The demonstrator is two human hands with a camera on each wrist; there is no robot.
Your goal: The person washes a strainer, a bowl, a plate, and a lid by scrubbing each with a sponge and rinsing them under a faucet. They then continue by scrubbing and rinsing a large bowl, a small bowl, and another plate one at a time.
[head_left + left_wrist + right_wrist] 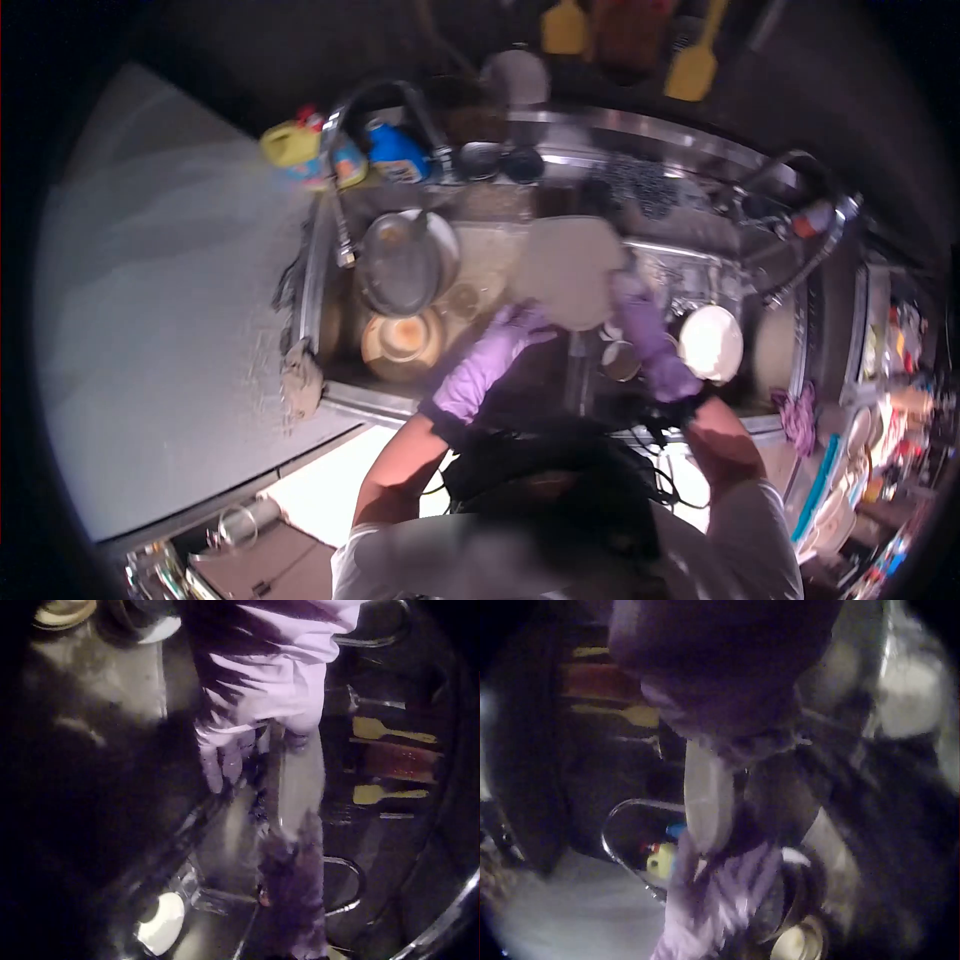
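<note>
Both hands wear purple rubber gloves. They hold a large pale grey plate with rounded corners above the divider of a double sink. My left hand grips its lower left edge; in the left wrist view the thumb lies on the plate's face and the other fingers are behind it. At the right edge my right hand holds on, its fingers partly hidden and blurred. The right wrist view shows the same plate nearly edge-on between both gloves. A white oval plate and a small cup lie below my right hand.
The left basin holds a dark oval pan and a tan bowl. Behind it stand a curved faucet, a yellow jug and a blue bottle. Dark scrubbers sit on the back ledge. A second hose faucet arches at right.
</note>
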